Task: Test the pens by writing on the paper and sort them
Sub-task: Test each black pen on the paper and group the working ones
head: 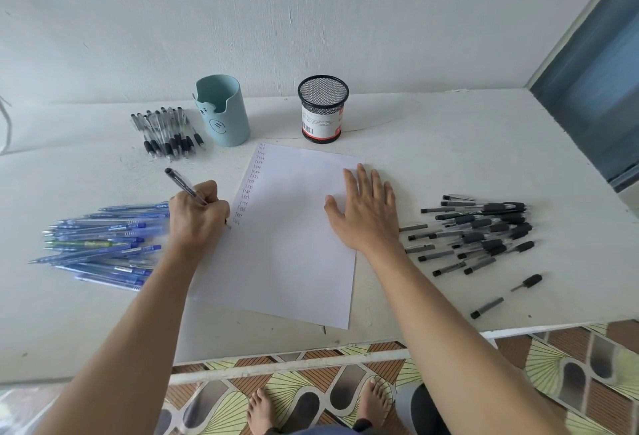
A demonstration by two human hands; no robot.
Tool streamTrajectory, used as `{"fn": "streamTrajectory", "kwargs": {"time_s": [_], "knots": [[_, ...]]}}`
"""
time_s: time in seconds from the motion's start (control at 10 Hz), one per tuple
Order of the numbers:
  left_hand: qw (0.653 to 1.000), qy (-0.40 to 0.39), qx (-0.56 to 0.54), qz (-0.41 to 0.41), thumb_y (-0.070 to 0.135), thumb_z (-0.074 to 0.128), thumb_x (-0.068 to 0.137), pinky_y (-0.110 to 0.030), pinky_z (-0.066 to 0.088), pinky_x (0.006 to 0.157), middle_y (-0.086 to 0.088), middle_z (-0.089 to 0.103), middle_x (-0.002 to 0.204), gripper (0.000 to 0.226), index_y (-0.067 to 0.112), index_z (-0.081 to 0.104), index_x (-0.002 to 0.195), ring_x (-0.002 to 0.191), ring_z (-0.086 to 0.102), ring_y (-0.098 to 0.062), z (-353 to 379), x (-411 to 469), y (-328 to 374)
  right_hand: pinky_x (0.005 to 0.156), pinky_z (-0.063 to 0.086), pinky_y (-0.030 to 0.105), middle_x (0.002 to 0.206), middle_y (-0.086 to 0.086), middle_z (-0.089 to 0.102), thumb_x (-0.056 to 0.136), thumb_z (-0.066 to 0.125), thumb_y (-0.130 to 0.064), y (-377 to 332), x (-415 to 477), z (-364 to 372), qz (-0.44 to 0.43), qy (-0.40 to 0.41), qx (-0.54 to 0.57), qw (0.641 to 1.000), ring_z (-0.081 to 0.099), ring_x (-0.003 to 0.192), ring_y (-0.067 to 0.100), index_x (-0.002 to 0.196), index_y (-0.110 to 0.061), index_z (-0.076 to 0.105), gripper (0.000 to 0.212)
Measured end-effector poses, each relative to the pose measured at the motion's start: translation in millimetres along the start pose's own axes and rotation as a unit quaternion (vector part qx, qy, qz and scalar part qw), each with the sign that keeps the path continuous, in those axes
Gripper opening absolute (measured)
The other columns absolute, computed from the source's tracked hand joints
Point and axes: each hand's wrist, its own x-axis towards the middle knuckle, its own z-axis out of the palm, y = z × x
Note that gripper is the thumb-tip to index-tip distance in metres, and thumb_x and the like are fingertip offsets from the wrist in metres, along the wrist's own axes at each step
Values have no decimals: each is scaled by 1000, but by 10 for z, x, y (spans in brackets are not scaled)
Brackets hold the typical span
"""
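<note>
A white sheet of paper lies in the middle of the table, with a column of small written words down its left edge. My left hand grips a black pen, its tip at the paper's left edge below the last word. My right hand lies flat on the paper's right side, fingers spread. Several blue pens are heaped to the left. Several black pens lie to the right. A neat row of black pens sits at the back left.
A light blue cup and a black mesh holder stand behind the paper near the wall. Two stray black pen pieces lie near the table's front right edge. A blue window frame borders the right side. My bare feet are on patterned floor below.
</note>
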Motion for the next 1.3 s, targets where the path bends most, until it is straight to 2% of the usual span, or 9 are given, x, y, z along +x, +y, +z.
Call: {"fn": "streamTrajectory", "kwargs": {"time_s": [0.2,0.7,0.9,1.0,1.1,1.2,1.3], "knots": [[1000,8,9,7,9,52,57,-28,22,49,-8,34,55,21,3,32,59,56,29,-19,20,2,-36,124,-2,46,168,4,2,100,29,-55,4,4,7,1,0,-3,1000,-4,154,25,159,-21,12,71],[1000,-4,2,26,12,50,56,-28,18,46,-2,27,54,23,10,27,56,57,24,-20,44,-9,-22,124,-2,46,168,4,2,99,29,-55,-6,0,12,2,1,3,1000,-4,154,25,159,-21,12,70],[1000,-6,-4,28,11,52,58,-28,19,47,-6,31,55,23,5,29,58,56,27,-19,52,-10,-51,124,-3,45,168,3,2,99,30,-55,0,-5,-2,7,1,6,1000,-3,154,24,159,-22,13,70],[997,22,-68,-33,7,56,60,-29,28,51,-10,39,55,23,6,33,58,54,36,-20,16,30,-53,124,-3,45,168,3,2,99,31,-55,-9,1,-8,9,-3,12,1000,-3,154,24,159,-22,13,71],[968,72,-221,-90,-1,56,66,-25,29,48,-4,42,50,22,16,42,61,47,38,-18,-26,49,-41,124,-4,45,168,2,1,98,31,-55,-13,9,-20,14,-13,19,1000,-5,154,23,159,-23,13,71],[953,94,-269,-98,10,53,89,-23,28,42,-1,40,53,13,22,46,90,40,37,-13,-19,71,-19,124,-4,45,168,2,2,97,33,-54,-32,13,-32,23,-15,33,999,-4,154,23,158,-24,15,70],[962,79,-240,-100,48,41,105,-24,30,40,-2,39,51,33,16,48,106,36,37,-18,-22,141,-47,123,-4,47,168,2,2,96,35,-52,-84,23,-43,36,-18,47,998,-5,154,23,157,-24,17,69]]}}
